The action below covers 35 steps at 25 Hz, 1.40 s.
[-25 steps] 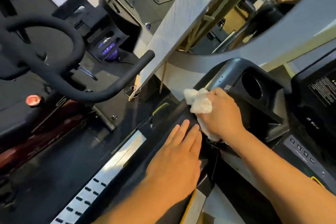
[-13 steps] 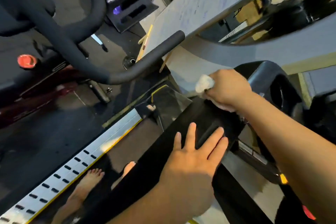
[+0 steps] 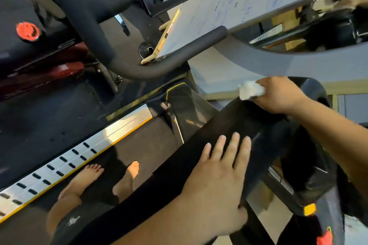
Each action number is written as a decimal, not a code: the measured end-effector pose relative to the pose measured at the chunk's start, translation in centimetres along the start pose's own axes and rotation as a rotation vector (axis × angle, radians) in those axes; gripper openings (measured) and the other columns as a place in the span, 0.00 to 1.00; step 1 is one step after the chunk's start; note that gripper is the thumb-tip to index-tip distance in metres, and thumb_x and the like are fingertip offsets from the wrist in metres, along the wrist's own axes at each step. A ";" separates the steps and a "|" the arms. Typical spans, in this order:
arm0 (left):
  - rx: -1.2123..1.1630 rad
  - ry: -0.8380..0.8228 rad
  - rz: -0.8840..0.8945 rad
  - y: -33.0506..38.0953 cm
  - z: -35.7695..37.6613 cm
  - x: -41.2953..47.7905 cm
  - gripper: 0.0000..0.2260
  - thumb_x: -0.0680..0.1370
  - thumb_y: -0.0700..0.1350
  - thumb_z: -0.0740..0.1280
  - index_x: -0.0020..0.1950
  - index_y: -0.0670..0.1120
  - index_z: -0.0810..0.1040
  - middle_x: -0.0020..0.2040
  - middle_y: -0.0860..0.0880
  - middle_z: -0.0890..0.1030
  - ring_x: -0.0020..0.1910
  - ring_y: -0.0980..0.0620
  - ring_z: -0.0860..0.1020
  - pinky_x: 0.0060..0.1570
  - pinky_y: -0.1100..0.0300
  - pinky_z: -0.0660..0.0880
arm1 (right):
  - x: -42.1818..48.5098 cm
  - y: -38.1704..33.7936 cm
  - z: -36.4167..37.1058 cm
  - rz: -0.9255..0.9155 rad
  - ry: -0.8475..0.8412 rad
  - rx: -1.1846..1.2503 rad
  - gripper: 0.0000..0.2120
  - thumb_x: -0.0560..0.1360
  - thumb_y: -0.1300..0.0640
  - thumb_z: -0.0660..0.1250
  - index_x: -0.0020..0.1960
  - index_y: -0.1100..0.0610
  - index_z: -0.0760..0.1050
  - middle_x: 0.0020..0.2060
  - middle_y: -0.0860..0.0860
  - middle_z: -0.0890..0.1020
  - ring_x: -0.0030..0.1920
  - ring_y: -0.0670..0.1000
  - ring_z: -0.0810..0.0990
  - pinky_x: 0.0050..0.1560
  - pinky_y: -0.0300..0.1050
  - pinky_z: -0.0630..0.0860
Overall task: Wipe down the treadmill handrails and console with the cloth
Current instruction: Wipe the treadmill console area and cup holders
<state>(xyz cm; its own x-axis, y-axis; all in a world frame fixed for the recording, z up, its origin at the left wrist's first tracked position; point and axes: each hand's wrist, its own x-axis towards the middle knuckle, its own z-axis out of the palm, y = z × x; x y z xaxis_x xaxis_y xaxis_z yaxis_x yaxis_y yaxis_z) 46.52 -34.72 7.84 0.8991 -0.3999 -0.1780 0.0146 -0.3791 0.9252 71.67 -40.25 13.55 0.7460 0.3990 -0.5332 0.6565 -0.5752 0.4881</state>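
my right hand (image 3: 278, 95), fingers clenched on the cloth (image 3: 251, 90), has slid up the handrail (image 3: 189, 157) from my flat, released left hand (image 3: 215, 183), so that stretch looks wiped.

Your right hand (image 3: 278, 95), bunching the white cloth (image 3: 251, 90), now sits farther up the black handrail (image 3: 179, 169), at its top end by the curved corner of the console (image 3: 315, 89). A second ago it rubbed beside the cup holder. Less of the cloth shows past your fingers. Your left hand (image 3: 215, 181) is now well apart from it, with fingers spread where they lay together. Your view tilts lower: your bare feet (image 3: 87, 177) on the treadmill belt (image 3: 149, 141) come into sight, and the cup holder drops out of view.
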 end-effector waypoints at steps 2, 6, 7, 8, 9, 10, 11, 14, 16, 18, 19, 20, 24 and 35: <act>-0.167 0.049 -0.060 -1.6 -0.4 1.0 0.44 0.79 0.65 0.60 0.79 0.50 0.33 0.80 0.51 0.35 0.79 0.50 0.36 0.78 0.50 0.40 | -3.6 -1.1 0.3 -0.200 0.031 0.168 0.26 0.70 0.38 0.63 0.61 0.53 0.78 0.57 0.52 0.82 0.59 0.56 0.80 0.60 0.50 0.74; -0.471 0.044 -0.154 -4.7 -1.2 3.9 0.34 0.81 0.65 0.50 0.81 0.52 0.42 0.81 0.55 0.41 0.79 0.57 0.39 0.78 0.53 0.40 | -7.0 1.3 0.2 -0.367 -0.044 0.210 0.36 0.73 0.29 0.50 0.73 0.47 0.68 0.71 0.43 0.70 0.73 0.43 0.63 0.75 0.46 0.57; -0.475 0.045 -0.151 -5.0 -1.1 4.3 0.32 0.82 0.63 0.49 0.81 0.52 0.43 0.81 0.56 0.42 0.79 0.58 0.40 0.78 0.54 0.40 | -5.3 3.0 -0.2 -0.265 0.001 0.142 0.39 0.73 0.26 0.45 0.72 0.48 0.69 0.71 0.47 0.72 0.73 0.47 0.65 0.74 0.50 0.59; -0.477 0.046 -0.147 -5.1 -0.9 4.5 0.31 0.83 0.63 0.49 0.81 0.53 0.43 0.81 0.57 0.42 0.78 0.59 0.40 0.78 0.54 0.41 | -3.5 3.8 -0.9 -0.115 0.019 0.071 0.42 0.72 0.25 0.41 0.70 0.51 0.71 0.68 0.52 0.75 0.71 0.52 0.69 0.72 0.53 0.63; -0.481 0.044 -0.143 -5.2 -0.7 4.6 0.30 0.83 0.62 0.49 0.81 0.53 0.43 0.81 0.57 0.42 0.78 0.59 0.40 0.78 0.54 0.41 | -2.3 3.3 -1.1 -0.019 0.014 0.016 0.46 0.71 0.24 0.37 0.68 0.53 0.73 0.65 0.54 0.78 0.68 0.56 0.72 0.69 0.55 0.67; -0.486 0.044 -0.139 -5.3 -0.6 4.6 0.30 0.83 0.61 0.49 0.81 0.53 0.43 0.81 0.57 0.42 0.78 0.60 0.40 0.78 0.55 0.41 | -2.2 1.7 -0.8 -0.034 -0.003 -0.020 0.47 0.70 0.25 0.35 0.67 0.54 0.74 0.65 0.54 0.78 0.66 0.56 0.73 0.68 0.55 0.67; -0.491 0.050 -0.133 -5.5 -0.5 4.7 0.30 0.83 0.61 0.50 0.81 0.53 0.44 0.81 0.57 0.43 0.78 0.60 0.40 0.78 0.55 0.40 | -3.0 -0.2 0.1 -0.158 -0.019 -0.028 0.47 0.70 0.26 0.34 0.67 0.53 0.75 0.66 0.52 0.77 0.68 0.53 0.71 0.70 0.54 0.65; -0.505 0.092 -0.109 -5.8 -0.3 4.5 0.31 0.81 0.64 0.53 0.81 0.55 0.46 0.81 0.58 0.45 0.78 0.60 0.42 0.78 0.54 0.41 | -8.7 -3.8 0.7 -0.587 -0.151 0.162 0.36 0.78 0.32 0.40 0.67 0.48 0.76 0.67 0.42 0.75 0.73 0.42 0.64 0.75 0.45 0.55; -0.473 0.048 -0.151 -6.0 -0.4 4.1 0.30 0.82 0.63 0.51 0.81 0.55 0.45 0.81 0.59 0.44 0.78 0.61 0.41 0.78 0.50 0.41 | -8.6 0.5 0.7 -0.574 -0.042 0.162 0.28 0.79 0.36 0.47 0.66 0.48 0.76 0.68 0.43 0.74 0.73 0.42 0.63 0.75 0.40 0.52; -0.348 0.020 -0.214 -5.9 -0.6 3.7 0.29 0.83 0.62 0.47 0.81 0.55 0.44 0.81 0.57 0.43 0.79 0.60 0.42 0.78 0.50 0.41 | -6.6 6.5 0.9 -0.285 0.119 0.177 0.31 0.78 0.34 0.49 0.69 0.51 0.74 0.72 0.48 0.71 0.74 0.47 0.62 0.73 0.37 0.53; -0.264 0.028 -0.230 -5.2 -1.0 3.5 0.28 0.83 0.61 0.46 0.81 0.54 0.44 0.81 0.55 0.43 0.79 0.58 0.43 0.78 0.51 0.41 | -5.9 8.2 1.1 -0.124 0.174 0.231 0.36 0.76 0.32 0.47 0.72 0.53 0.71 0.74 0.48 0.68 0.75 0.49 0.61 0.73 0.38 0.53; -0.197 0.048 -0.226 -4.0 -1.5 3.5 0.27 0.84 0.59 0.45 0.81 0.53 0.43 0.81 0.53 0.43 0.79 0.57 0.43 0.78 0.53 0.40 | -5.9 8.7 1.8 -0.038 0.232 0.327 0.39 0.75 0.29 0.45 0.73 0.53 0.70 0.75 0.49 0.67 0.76 0.50 0.59 0.74 0.43 0.52; -0.035 0.117 -0.228 2.8 -1.5 5.0 0.30 0.84 0.60 0.45 0.81 0.48 0.39 0.81 0.47 0.41 0.80 0.48 0.42 0.76 0.55 0.41 | -10.9 2.9 5.9 -0.371 0.304 0.508 0.28 0.82 0.39 0.43 0.68 0.47 0.74 0.69 0.42 0.73 0.75 0.44 0.61 0.77 0.52 0.45; 0.295 0.296 -0.427 3.8 -0.8 6.1 0.41 0.69 0.76 0.43 0.78 0.60 0.48 0.77 0.58 0.64 0.73 0.52 0.67 0.67 0.52 0.68 | -2.6 12.5 8.4 -0.265 0.414 0.362 0.30 0.76 0.35 0.40 0.69 0.41 0.70 0.71 0.42 0.69 0.75 0.54 0.61 0.73 0.64 0.52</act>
<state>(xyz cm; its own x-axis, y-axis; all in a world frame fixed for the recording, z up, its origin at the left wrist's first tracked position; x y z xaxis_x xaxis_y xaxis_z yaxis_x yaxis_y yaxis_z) 52.36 -37.96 10.56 0.9248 0.0719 -0.3737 0.3172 -0.6880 0.6527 77.00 -54.48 15.25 0.5918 0.7644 -0.2559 0.8001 -0.5957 0.0707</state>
